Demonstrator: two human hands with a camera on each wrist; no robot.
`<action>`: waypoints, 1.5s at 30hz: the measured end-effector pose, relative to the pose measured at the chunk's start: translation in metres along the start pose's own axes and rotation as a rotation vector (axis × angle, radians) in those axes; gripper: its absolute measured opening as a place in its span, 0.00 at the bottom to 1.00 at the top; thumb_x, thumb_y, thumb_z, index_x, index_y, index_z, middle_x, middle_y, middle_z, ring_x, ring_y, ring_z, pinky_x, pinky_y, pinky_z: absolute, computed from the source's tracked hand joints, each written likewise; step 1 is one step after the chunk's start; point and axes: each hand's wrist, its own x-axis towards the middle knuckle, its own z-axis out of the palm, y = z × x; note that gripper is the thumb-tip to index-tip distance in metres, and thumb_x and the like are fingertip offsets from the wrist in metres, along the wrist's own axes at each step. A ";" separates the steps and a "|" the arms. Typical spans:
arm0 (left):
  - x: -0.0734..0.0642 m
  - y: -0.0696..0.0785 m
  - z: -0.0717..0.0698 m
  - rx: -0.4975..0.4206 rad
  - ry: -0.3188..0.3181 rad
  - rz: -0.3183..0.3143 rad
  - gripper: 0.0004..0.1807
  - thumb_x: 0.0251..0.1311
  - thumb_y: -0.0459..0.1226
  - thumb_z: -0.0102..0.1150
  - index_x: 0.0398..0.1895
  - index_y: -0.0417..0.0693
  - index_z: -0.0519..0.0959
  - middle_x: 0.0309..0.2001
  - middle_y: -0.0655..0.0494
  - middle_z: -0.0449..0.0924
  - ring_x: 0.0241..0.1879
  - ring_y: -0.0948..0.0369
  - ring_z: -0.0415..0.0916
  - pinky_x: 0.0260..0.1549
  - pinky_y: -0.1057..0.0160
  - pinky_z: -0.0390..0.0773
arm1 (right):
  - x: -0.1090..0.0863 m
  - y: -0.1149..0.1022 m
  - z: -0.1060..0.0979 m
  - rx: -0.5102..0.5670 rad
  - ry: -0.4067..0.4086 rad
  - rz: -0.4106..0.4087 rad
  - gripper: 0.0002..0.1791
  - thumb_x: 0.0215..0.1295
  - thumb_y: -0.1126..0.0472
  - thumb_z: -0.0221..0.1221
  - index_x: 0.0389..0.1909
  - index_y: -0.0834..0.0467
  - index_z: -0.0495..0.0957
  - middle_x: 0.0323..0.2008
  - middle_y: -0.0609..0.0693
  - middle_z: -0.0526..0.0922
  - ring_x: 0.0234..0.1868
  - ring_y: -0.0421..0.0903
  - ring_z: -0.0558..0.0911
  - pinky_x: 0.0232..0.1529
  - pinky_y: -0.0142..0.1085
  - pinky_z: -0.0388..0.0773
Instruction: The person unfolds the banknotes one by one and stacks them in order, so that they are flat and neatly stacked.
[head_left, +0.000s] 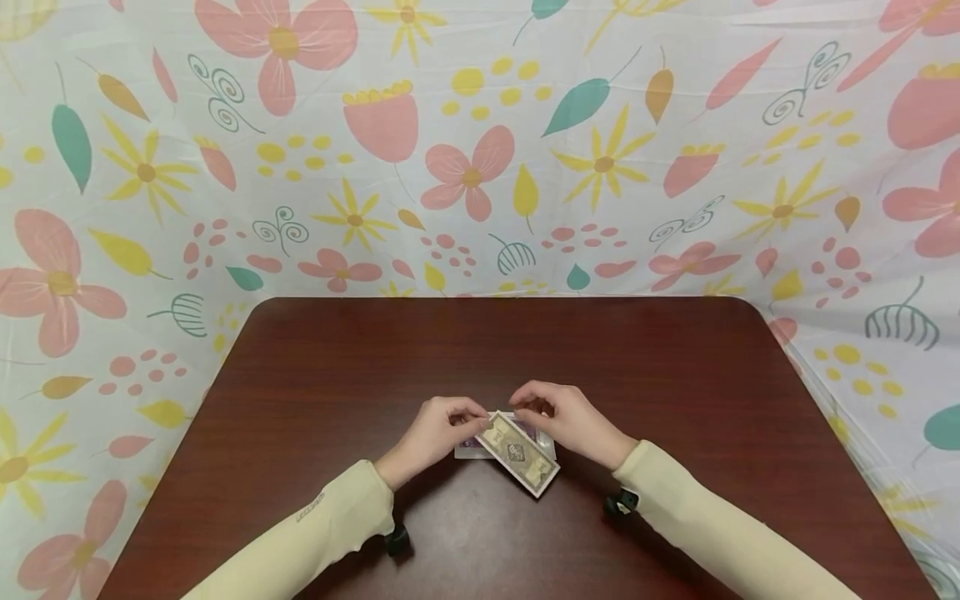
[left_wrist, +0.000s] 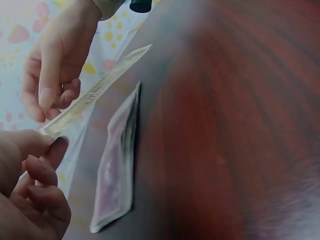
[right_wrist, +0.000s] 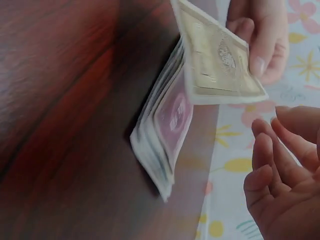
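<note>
A yellowish-brown banknote (head_left: 517, 452) is tilted over a small stack of banknotes (head_left: 469, 451) whose top one is purple. My left hand (head_left: 442, 429) pinches the yellowish note near one corner, between thumb and fingertips. The right hand (head_left: 573, 425) hovers by the stack with its fingers loosely bent and nothing between them. In the right wrist view, the yellowish note (right_wrist: 212, 62) stands raised above the purple note (right_wrist: 174, 117), covering part of it. Several layered edges show in the stack (left_wrist: 112, 175) in the left wrist view.
The stack lies on a dark reddish-brown table (head_left: 360, 358) with rounded far corners. Behind and beside it hangs a white cloth (head_left: 480, 75) printed with flowers and leaves. Cream sleeves (head_left: 322, 517) and dark wrist-worn devices (head_left: 621, 502) are near the hands.
</note>
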 end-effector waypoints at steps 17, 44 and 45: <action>0.004 0.005 0.005 -0.002 0.005 0.020 0.03 0.67 0.32 0.67 0.38 0.41 0.88 0.29 0.46 0.87 0.23 0.50 0.81 0.23 0.70 0.74 | 0.006 0.002 0.004 0.011 0.071 0.057 0.05 0.69 0.65 0.67 0.41 0.51 0.88 0.34 0.41 0.87 0.30 0.36 0.79 0.33 0.31 0.77; -0.009 -0.014 0.018 -0.195 0.131 -0.060 0.04 0.70 0.29 0.61 0.40 0.34 0.82 0.33 0.37 0.87 0.18 0.64 0.74 0.19 0.70 0.74 | 0.006 0.007 0.004 0.311 0.496 0.207 0.04 0.69 0.70 0.64 0.42 0.67 0.84 0.36 0.62 0.87 0.31 0.33 0.79 0.32 0.24 0.73; -0.009 -0.014 0.016 -0.185 0.157 -0.050 0.03 0.70 0.29 0.61 0.40 0.34 0.82 0.32 0.36 0.86 0.18 0.64 0.74 0.19 0.70 0.73 | 0.005 0.007 0.004 0.309 0.486 0.217 0.04 0.69 0.71 0.64 0.42 0.67 0.84 0.36 0.62 0.87 0.31 0.34 0.79 0.32 0.24 0.74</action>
